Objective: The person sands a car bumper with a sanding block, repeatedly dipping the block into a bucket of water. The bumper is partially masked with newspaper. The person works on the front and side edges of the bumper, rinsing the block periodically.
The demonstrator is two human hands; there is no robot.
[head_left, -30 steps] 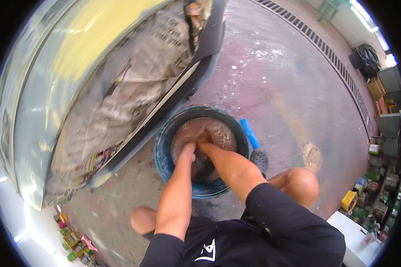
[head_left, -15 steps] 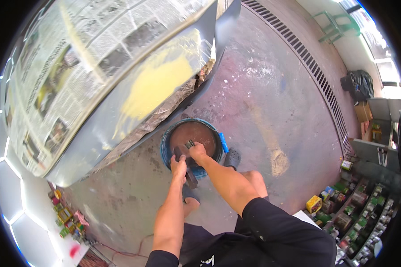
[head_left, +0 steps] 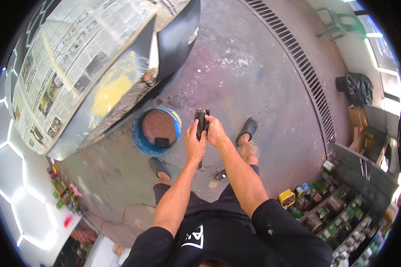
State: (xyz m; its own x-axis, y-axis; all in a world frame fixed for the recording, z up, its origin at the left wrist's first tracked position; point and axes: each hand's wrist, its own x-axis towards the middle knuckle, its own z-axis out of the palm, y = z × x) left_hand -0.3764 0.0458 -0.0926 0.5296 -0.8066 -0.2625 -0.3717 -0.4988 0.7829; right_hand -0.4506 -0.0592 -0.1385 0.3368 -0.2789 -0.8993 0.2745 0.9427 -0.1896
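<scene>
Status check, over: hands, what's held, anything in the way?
Left hand gripping dark bar; right hand against its right side. Blue bucket left of both hands, dark block in its brown liquid. Nothing seen blocking hands.

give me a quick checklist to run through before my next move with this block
1. Grip on the dark block: ok, the left hand and right hand are close together on it.
2. Block out of the blue bucket: ok, it is held to the right of it.
3. Clear liquid in the bucket: not ok, it looks brown and murky.
4. Bucket free of other items: not ok, a black rectangular piece is in it.
5. Floor between the clogs free of objects: not ok, a small dark object lies there.
6. Block's face clean: cannot tell, fingers cover part and the detail is too small.
</scene>
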